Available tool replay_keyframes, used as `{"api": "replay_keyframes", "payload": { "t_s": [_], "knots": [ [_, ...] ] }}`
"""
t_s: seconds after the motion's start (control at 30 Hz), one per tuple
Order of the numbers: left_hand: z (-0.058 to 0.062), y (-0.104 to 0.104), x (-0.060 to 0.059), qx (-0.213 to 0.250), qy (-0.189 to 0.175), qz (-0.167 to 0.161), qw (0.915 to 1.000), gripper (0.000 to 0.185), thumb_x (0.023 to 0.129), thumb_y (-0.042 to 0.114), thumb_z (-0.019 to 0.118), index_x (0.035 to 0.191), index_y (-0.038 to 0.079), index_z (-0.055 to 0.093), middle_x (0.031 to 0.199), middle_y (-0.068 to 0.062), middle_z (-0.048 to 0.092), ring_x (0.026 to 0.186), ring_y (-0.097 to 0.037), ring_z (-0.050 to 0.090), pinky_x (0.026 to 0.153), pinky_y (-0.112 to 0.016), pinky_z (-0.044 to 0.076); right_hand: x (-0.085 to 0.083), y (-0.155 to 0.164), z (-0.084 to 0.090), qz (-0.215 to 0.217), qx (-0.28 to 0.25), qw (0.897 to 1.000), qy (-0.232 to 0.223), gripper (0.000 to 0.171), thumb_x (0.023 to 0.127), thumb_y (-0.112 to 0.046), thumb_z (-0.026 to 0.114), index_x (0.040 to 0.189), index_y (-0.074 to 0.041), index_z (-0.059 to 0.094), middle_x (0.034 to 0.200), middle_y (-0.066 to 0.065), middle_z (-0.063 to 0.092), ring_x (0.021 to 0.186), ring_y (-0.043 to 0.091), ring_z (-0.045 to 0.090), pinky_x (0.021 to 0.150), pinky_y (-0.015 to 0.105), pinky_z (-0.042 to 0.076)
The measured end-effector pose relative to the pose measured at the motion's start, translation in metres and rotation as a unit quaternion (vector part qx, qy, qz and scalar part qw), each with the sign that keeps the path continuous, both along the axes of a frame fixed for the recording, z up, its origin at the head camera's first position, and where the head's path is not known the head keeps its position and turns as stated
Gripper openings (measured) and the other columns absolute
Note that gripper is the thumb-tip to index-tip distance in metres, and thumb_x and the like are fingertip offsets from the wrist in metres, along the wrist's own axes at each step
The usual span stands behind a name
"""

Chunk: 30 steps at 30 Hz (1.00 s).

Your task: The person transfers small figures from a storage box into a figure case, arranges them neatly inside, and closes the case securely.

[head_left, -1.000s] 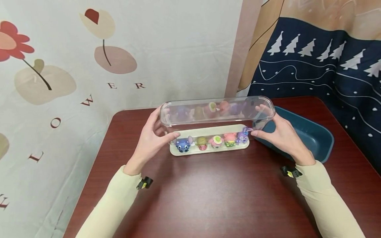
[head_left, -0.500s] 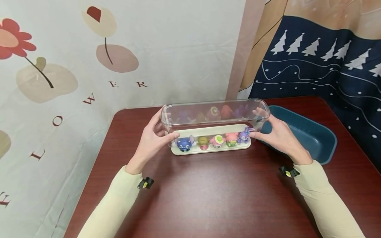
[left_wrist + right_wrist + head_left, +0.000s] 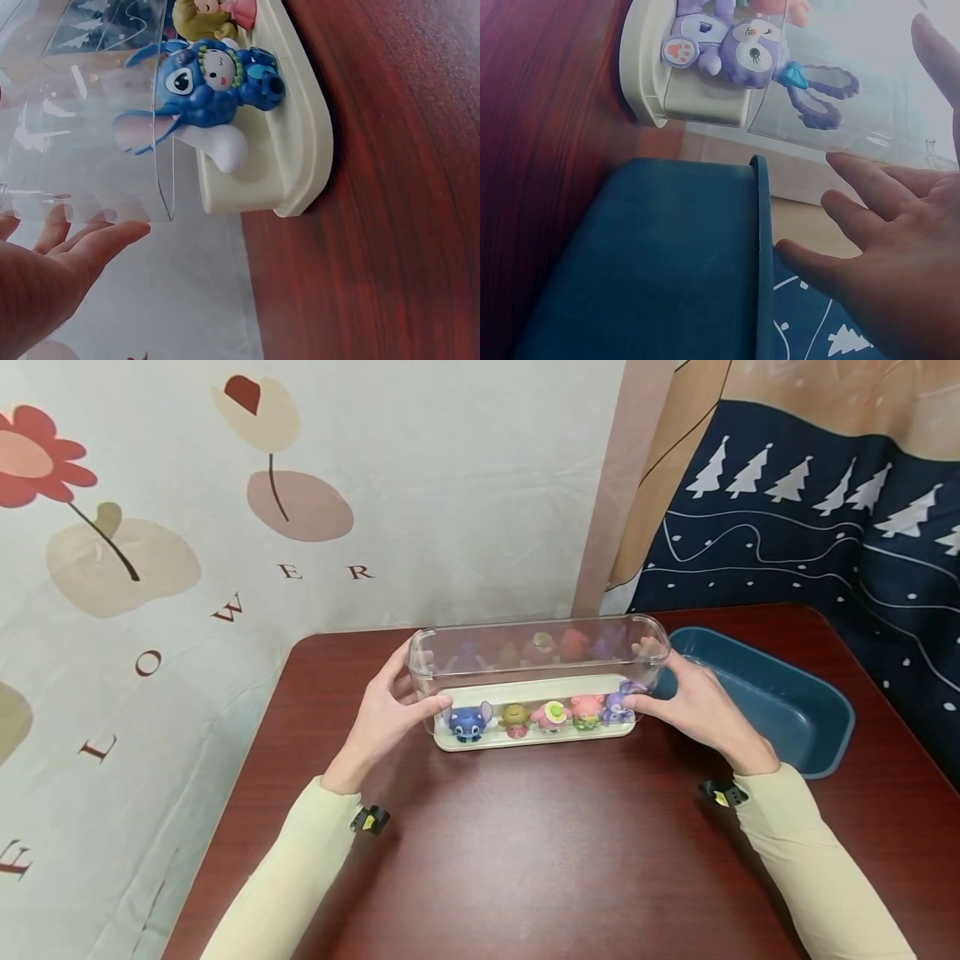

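A clear plastic cover [image 3: 540,647] hangs over a cream base [image 3: 536,742], held level between both hands. My left hand [image 3: 386,714] grips its left end, thumb in front and fingers behind. The right hand [image 3: 701,706] holds the opposite end the same way. On the base stands a row of small figurines: a blue big-eared one [image 3: 196,86], a yellow-haired one [image 3: 516,718], two pink ones, and a purple rabbit [image 3: 750,52]. In the wrist views the cover's lower edge is around the figurines' heads, above the base.
A dark teal plastic bin [image 3: 795,718] stands on the right, close behind the right hand. The reddish-brown wooden table [image 3: 540,860] bears everything. Printed cloth [image 3: 450,485] hangs along its back and right edges.
The cover has come down a little toward the base, its right end shifting left. My right hand has moved left and slightly down with it; the left hand barely moves.
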<state>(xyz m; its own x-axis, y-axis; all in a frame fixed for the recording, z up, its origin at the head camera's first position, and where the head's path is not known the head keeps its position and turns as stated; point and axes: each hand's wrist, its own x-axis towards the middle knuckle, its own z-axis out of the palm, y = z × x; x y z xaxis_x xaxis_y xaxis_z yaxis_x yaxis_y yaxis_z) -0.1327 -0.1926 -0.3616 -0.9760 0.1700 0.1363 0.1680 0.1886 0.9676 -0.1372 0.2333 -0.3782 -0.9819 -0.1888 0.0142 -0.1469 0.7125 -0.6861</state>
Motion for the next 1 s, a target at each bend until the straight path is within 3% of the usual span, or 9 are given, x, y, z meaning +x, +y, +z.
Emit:
{"api": "replay_keyframes", "payload": {
  "t_s": [0.5,0.77,1.0],
  "knots": [
    [-0.015,-0.006,-0.006,0.011,-0.010,-0.010,0.9998,0.093,0.085,0.005,0.084,0.161,0.029,0.037,0.151,-0.010,0.052,0.130,-0.030,0.059,0.097,-0.030,0.055,-0.004,-0.004,-0.001,0.006,0.007,1.000,-0.009,0.098,0.088,-0.054,0.079,0.163,-0.014,0.031,0.155,0.027,0.043,0.138,0.047,0.041,0.105,0.077,0.034],
    [-0.022,-0.005,-0.010,0.009,-0.015,-0.013,0.9998,0.093,0.085,0.003,0.083,0.162,0.025,0.035,0.150,-0.013,0.054,0.131,-0.028,0.058,0.106,-0.043,0.050,-0.004,-0.004,-0.006,0.009,0.014,1.000,-0.011,0.094,0.088,-0.055,0.078,0.160,-0.013,0.034,0.155,0.028,0.042,0.136,0.047,0.043,0.105,0.076,0.036],
    [-0.025,-0.005,-0.010,-0.002,-0.026,-0.011,0.9996,0.091,0.085,0.005,0.084,0.160,0.028,0.039,0.148,-0.008,0.055,0.128,-0.027,0.060,0.104,-0.040,0.051,-0.006,-0.004,-0.011,0.015,0.014,1.000,-0.015,0.094,0.087,-0.058,0.078,0.159,-0.014,0.037,0.157,0.028,0.040,0.137,0.048,0.042,0.105,0.077,0.035]
  ]
}}
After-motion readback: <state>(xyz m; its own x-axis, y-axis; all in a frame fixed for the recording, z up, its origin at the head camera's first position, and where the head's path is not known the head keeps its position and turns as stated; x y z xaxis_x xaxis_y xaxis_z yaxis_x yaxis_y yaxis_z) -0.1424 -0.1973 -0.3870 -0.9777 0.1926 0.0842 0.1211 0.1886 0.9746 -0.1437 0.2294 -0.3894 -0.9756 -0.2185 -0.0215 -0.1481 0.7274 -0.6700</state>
